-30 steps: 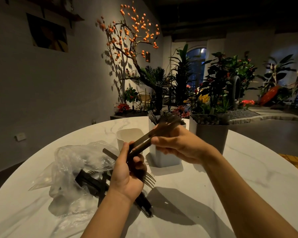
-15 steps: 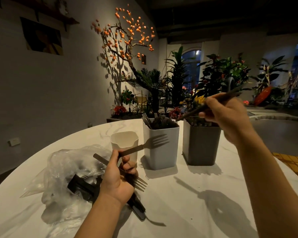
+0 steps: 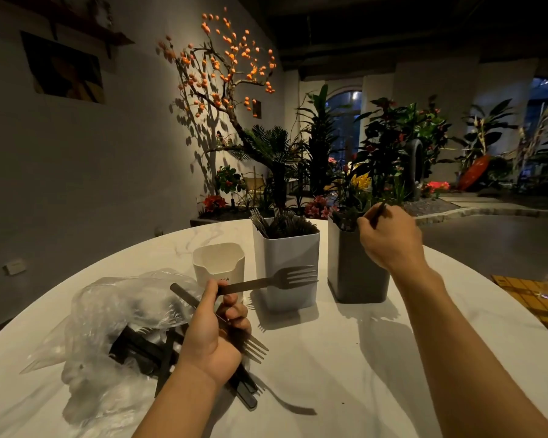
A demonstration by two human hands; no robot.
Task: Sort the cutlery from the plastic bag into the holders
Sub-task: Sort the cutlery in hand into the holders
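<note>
Two forks were gripped in the left hand (image 3: 214, 335) at lower centre of the frame: one fork (image 3: 276, 279) was pinched between thumb and forefinger with its tines pointing right across the front of the white holder (image 3: 287, 267), and a second fork (image 3: 234, 330) was held under the curled fingers, its tines pointing to the lower right. A dark utensil (image 3: 378, 213) was pinched in the right hand (image 3: 389, 238) at centre right, its lower end lost behind the fingers above the mouth of the grey holder (image 3: 355, 273); what kind of piece it was could not be told. The white holder was seen filled with forks standing tines up. A small cream cup (image 3: 219, 263) was set just left of it. The plastic bag (image 3: 108, 327) was spread at lower left on the marble table (image 3: 345, 358), with black cutlery (image 3: 143, 349) lying inside and spilling out beneath the left hand.
</note>
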